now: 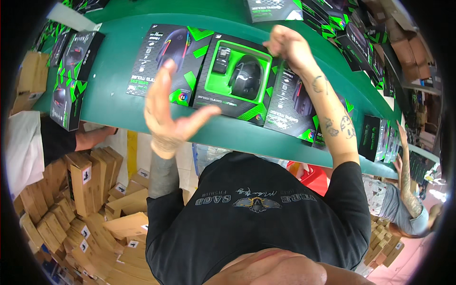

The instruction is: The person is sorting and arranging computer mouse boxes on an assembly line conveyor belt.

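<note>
A black computer mouse lies in a bright green tray inside a black-and-green mouse box in front of me. Beside the tray's mouse is a small compartment with dark contents. A printed panel with a mouse picture adjoins on the left. My left hand hovers over that panel's lower part, fingers stretched and thumb spread, holding nothing. Beyond the tray's upper right corner is my right hand, its fingers curled closed; whatever they may hold is hidden. Under my right forearm lies another printed mouse box.
Closed mouse boxes stand at the left end of the green table. More boxes line the far right, and others the near right. Brown cartons are piled on the floor at left. Co-workers are on both sides.
</note>
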`<state>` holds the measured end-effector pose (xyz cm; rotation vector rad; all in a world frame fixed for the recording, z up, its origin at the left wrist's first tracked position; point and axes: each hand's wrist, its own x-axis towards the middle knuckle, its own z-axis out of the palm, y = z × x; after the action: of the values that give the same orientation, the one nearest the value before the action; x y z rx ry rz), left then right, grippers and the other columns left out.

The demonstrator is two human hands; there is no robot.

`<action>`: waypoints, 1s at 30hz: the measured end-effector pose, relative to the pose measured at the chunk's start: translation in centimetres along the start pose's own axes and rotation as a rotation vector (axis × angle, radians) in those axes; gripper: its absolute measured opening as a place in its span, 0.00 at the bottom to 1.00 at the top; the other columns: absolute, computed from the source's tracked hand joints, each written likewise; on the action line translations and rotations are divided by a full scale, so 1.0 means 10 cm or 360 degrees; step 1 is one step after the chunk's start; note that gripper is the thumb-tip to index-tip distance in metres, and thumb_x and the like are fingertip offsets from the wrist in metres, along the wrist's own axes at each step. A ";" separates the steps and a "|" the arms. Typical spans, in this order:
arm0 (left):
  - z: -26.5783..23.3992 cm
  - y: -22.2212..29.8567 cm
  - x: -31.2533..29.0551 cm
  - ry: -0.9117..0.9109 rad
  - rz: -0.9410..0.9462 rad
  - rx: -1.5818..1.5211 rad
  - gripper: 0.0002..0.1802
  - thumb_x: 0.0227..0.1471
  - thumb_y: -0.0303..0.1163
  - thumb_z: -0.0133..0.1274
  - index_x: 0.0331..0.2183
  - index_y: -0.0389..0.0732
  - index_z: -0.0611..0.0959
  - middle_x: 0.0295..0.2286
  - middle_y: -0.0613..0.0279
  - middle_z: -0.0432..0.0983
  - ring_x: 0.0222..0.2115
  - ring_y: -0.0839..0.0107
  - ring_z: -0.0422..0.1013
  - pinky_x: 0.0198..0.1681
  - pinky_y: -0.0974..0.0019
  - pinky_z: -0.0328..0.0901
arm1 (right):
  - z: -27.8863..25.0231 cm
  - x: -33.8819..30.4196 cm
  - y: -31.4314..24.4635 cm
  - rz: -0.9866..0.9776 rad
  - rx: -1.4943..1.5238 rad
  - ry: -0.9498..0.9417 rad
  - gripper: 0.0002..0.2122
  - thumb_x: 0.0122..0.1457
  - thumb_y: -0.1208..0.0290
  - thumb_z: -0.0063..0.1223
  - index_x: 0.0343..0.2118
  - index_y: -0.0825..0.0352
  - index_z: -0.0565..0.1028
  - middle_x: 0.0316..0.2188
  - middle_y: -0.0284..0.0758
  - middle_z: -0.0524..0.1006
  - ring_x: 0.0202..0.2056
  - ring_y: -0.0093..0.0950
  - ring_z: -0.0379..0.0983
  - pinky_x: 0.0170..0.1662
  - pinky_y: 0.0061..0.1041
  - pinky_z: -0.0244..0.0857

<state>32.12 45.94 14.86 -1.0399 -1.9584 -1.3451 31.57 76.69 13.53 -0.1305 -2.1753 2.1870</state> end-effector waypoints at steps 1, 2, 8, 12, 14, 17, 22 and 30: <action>-0.13 -0.04 0.12 -0.0166 -0.0093 0.0260 0.52 0.26 0.45 0.68 0.53 0.40 0.61 0.49 0.47 0.61 0.47 0.47 0.61 0.48 0.54 0.61 | -0.40 0.14 0.16 -0.0149 0.0556 -0.0781 0.08 0.49 0.73 0.46 0.17 0.61 0.64 0.16 0.29 0.67 0.21 0.22 0.65 0.36 0.25 0.61; -0.25 -0.16 0.16 -0.0330 -0.0204 0.0526 0.53 0.24 0.47 0.68 0.53 0.39 0.62 0.51 0.48 0.59 0.50 0.46 0.58 0.50 0.53 0.59 | -0.45 0.18 0.21 -0.0245 0.0777 -0.1099 0.11 0.51 0.65 0.50 0.18 0.56 0.62 0.16 0.26 0.66 0.22 0.21 0.65 0.42 0.24 0.58; -0.74 -0.68 0.03 -0.0800 -0.0791 0.0429 0.60 0.19 0.48 0.69 0.53 0.34 0.60 0.49 0.43 0.61 0.49 0.53 0.62 0.51 0.60 0.59 | -0.52 0.22 0.21 -0.0092 0.1147 -0.1156 0.07 0.51 0.69 0.52 0.24 0.57 0.63 0.20 0.25 0.67 0.25 0.22 0.66 0.49 0.23 0.52; -0.77 -0.80 -0.04 -0.0709 -0.0798 0.0373 0.56 0.17 0.45 0.70 0.50 0.33 0.65 0.42 0.47 0.70 0.42 0.57 0.69 0.46 0.64 0.63 | -0.52 0.21 0.18 0.0015 0.1218 -0.1179 0.08 0.51 0.69 0.52 0.24 0.57 0.63 0.19 0.25 0.66 0.25 0.21 0.65 0.50 0.22 0.52; -0.73 -0.77 0.02 -0.0682 -0.0732 0.0329 0.51 0.16 0.43 0.70 0.47 0.34 0.71 0.39 0.51 0.73 0.39 0.60 0.71 0.43 0.65 0.64 | -0.44 0.13 0.07 -0.0005 0.0935 -0.1059 0.09 0.52 0.69 0.49 0.20 0.57 0.62 0.16 0.24 0.64 0.21 0.20 0.63 0.44 0.21 0.57; -0.75 -0.81 -0.03 -0.0626 -0.0702 0.0305 0.50 0.16 0.42 0.69 0.47 0.36 0.71 0.39 0.52 0.72 0.40 0.61 0.71 0.44 0.65 0.64 | -0.08 -0.11 -0.16 0.0147 0.0065 -0.0344 0.12 0.54 0.68 0.34 0.14 0.57 0.57 0.09 0.23 0.58 0.14 0.18 0.57 0.39 0.21 0.58; -0.67 -0.73 -0.04 -0.0278 -0.0641 0.0169 0.46 0.17 0.41 0.70 0.45 0.36 0.74 0.38 0.53 0.73 0.40 0.62 0.71 0.43 0.64 0.64 | 0.02 -0.18 -0.14 0.0278 -0.0108 -0.0139 0.20 0.31 0.89 0.35 0.33 0.70 0.68 0.30 0.32 0.70 0.33 0.22 0.67 0.44 0.20 0.58; 0.18 0.20 0.09 -0.0261 0.0313 0.0077 0.26 0.29 0.33 0.57 0.39 0.47 0.78 0.34 0.66 0.71 0.22 0.74 0.66 0.26 0.72 0.65 | -0.17 -0.68 -0.31 -0.0037 -0.0922 0.0397 0.28 0.35 0.87 0.35 0.47 0.71 0.65 0.45 0.38 0.68 0.50 0.30 0.63 0.56 0.28 0.52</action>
<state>33.31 48.33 15.93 -1.3181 -1.9351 -1.1317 38.40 77.71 16.76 -0.3732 -2.5547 1.3741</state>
